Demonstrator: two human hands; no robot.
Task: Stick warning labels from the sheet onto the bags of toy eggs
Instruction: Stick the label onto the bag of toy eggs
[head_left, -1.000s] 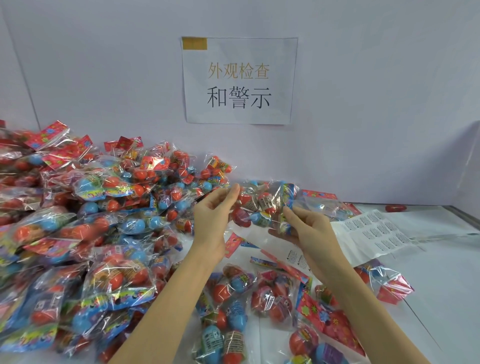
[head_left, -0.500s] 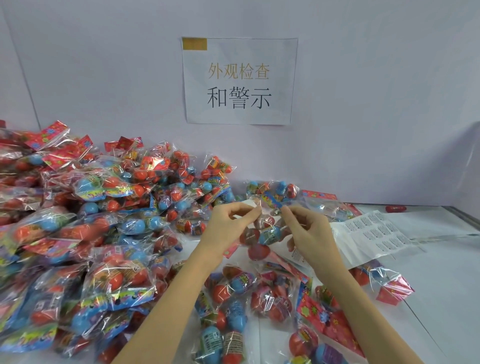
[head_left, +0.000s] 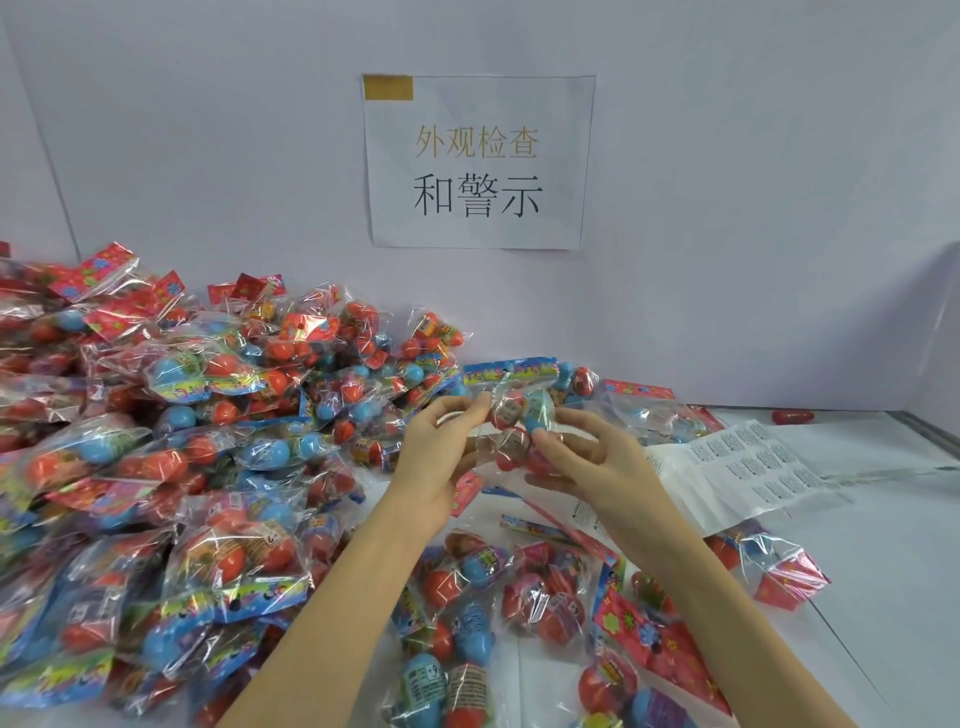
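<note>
Both hands hold one clear bag of red and blue toy eggs (head_left: 519, 415) above the table, its blue header card turned toward the wall. My left hand (head_left: 441, 457) pinches the bag's left side between thumb and fingertips. My right hand (head_left: 587, 462) cups the bag from the right and below, fingers curled round the eggs. The white sheet of warning labels (head_left: 748, 462) lies on the table just right of my right hand, partly curled.
A big heap of egg bags (head_left: 171, 441) fills the left side up to the wall. Several more bags (head_left: 519, 597) lie under my forearms. A lone red egg (head_left: 792, 417) sits by the back wall. A paper sign (head_left: 478, 161) hangs on the wall.
The bag has been turned over between my hands, so its header card now points away. Both hands stayed at about the same spot while shifting their hold.
</note>
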